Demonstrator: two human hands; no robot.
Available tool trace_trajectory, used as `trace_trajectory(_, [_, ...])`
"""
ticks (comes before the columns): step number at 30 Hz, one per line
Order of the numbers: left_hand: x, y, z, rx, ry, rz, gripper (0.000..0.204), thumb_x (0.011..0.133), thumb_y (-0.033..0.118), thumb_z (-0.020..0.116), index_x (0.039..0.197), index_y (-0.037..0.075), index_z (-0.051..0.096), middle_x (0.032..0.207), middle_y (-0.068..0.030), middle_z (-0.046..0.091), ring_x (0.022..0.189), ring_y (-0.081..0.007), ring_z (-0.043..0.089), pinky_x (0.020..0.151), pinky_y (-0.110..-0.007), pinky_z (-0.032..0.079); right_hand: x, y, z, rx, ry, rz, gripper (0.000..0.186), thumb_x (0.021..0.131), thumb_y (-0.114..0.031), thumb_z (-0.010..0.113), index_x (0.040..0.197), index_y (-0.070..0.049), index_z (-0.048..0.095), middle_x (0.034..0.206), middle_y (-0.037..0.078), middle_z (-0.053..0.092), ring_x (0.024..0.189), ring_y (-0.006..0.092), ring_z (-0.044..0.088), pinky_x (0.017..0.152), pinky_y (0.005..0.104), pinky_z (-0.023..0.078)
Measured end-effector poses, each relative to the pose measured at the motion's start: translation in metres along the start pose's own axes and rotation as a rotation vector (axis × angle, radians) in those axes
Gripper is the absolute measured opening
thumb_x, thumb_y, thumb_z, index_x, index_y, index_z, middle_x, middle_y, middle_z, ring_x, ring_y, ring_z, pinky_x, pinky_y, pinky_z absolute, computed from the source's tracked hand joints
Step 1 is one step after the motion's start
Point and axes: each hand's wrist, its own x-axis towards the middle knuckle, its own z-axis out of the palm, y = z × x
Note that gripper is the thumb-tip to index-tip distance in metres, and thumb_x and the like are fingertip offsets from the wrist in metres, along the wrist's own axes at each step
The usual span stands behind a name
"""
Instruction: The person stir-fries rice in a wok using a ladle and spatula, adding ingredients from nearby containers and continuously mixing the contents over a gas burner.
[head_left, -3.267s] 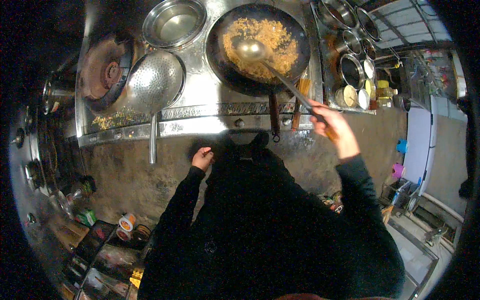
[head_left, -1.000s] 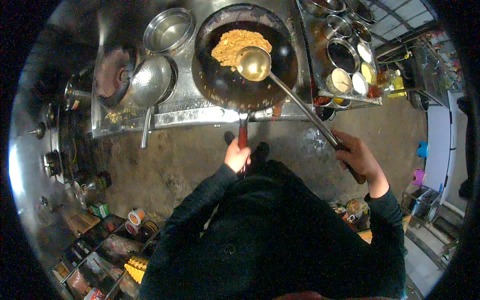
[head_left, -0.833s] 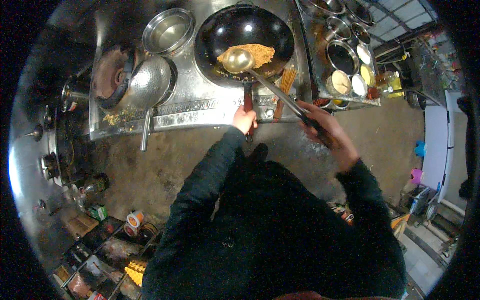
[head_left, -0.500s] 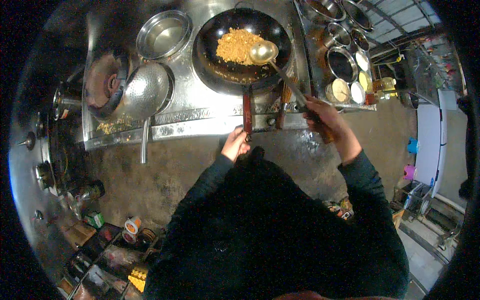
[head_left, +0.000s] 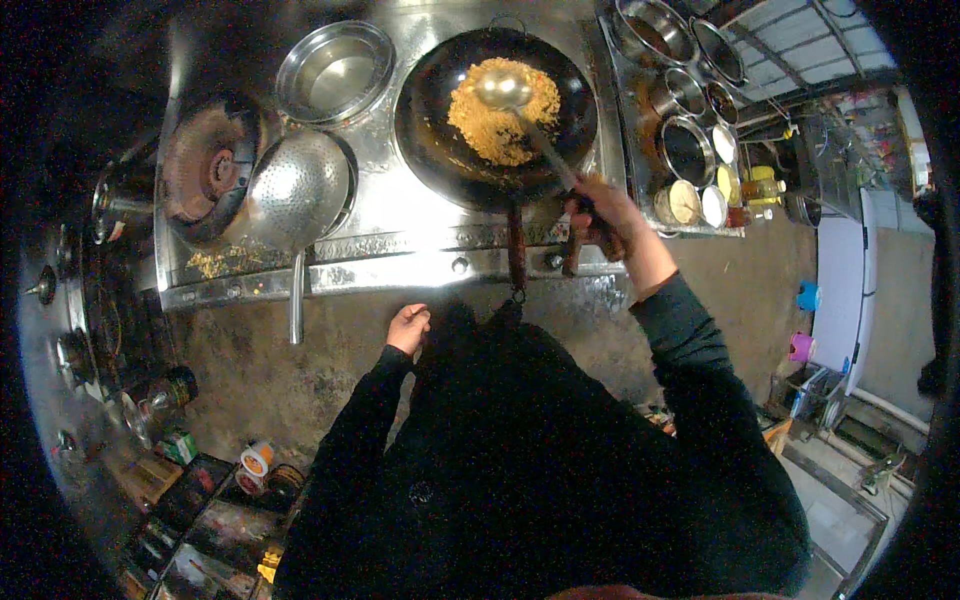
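Observation:
In the black wok [head_left: 425, 150] lies a mound of yellow-orange food like fried rice [head_left: 500, 136]. Closed round the handle of a long metal ladle [head_left: 548, 150], my right hand [head_left: 610, 218] is over the wok's near right side. The ladle's bowl rests on or just above the far part of the food. Toward me from the rim runs the wok's dark red handle [head_left: 516, 245], with no hand on it. Well to the left of that handle, my left hand [head_left: 408, 328] hangs in front of the stove edge, fingers curled, holding nothing.
Left of the wok are a metal basin [head_left: 375, 75] and a perforated strainer [head_left: 300, 185] with its handle over the edge. A sooty burner [head_left: 205, 165] is farther left, with food scraps [head_left: 222, 262] near it. Several seasoning pots [head_left: 686, 150] and bottles [head_left: 765, 190] stand right.
My left hand has let go of the wok handle and moved left and toward me. The right hand has moved the ladle's bowl left and farther away, across the food.

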Motion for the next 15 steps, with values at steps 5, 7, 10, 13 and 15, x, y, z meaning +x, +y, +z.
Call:
trace_trajectory(5, [0.006, 0.021, -0.009, 0.028, 0.057, -0.035, 0.029, 0.089, 0.017, 0.057, 0.114, 0.002, 0.055, 0.072, -0.0018, 0.056, 0.060, -0.0091, 0.050, 0.051, -0.023, 0.040, -0.026, -0.007, 0.001, 0.130, 0.049, 0.166, 0.037, 0.094, -0.019, 0.047, 0.131, -0.014, 0.046, 0.070, 0.005, 0.052, 0.043, 0.0080, 0.039, 0.039, 0.0231, 0.036])
trace_trajectory(7, [0.008, 0.025, -0.011, 0.000, 0.128, -0.115, 0.027, 0.090, 0.015, 0.056, 0.114, 0.002, 0.055, 0.074, -0.0030, 0.057, 0.062, -0.0104, 0.053, 0.055, -0.024, 0.044, -0.031, -0.021, 0.004, 0.213, 0.149, 0.169, 0.038, 0.094, -0.019, 0.046, 0.132, -0.014, 0.044, 0.068, 0.005, 0.051, 0.042, 0.0084, 0.038, 0.037, 0.0222, 0.035])
trace_trajectory(10, [0.014, 0.030, -0.014, 0.003, -0.001, 0.030, 0.027, 0.090, 0.012, 0.055, 0.115, 0.001, 0.054, 0.076, -0.0046, 0.059, 0.065, -0.0117, 0.056, 0.059, -0.025, 0.046, 0.008, -0.013, 0.028, 0.083, 0.094, -0.042, 0.033, 0.095, -0.018, 0.046, 0.127, -0.012, 0.044, 0.070, 0.005, 0.052, 0.045, 0.0100, 0.042, 0.038, 0.0227, 0.034])
trace_trajectory(13, [0.019, 0.032, -0.017, 0.050, -0.035, 0.155, 0.026, 0.090, 0.009, 0.052, 0.114, -0.001, 0.053, 0.077, -0.0059, 0.059, 0.066, -0.0123, 0.056, 0.061, -0.025, 0.047, 0.004, 0.005, 0.034, 0.100, -0.032, -0.015, 0.028, 0.095, -0.018, 0.046, 0.123, -0.011, 0.046, 0.070, 0.005, 0.052, 0.048, 0.0101, 0.043, 0.038, 0.0220, 0.032])
trace_trajectory(15, [0.019, 0.033, -0.018, 0.036, -0.027, 0.154, 0.020, 0.092, 0.012, 0.053, 0.107, 0.000, 0.056, 0.075, -0.0031, 0.058, 0.062, -0.0105, 0.054, 0.059, -0.024, 0.045, -0.018, 0.000, 0.017, 0.172, -0.024, 0.087, 0.028, 0.095, -0.018, 0.046, 0.123, -0.011, 0.046, 0.071, 0.006, 0.053, 0.049, 0.0096, 0.044, 0.037, 0.0203, 0.032])
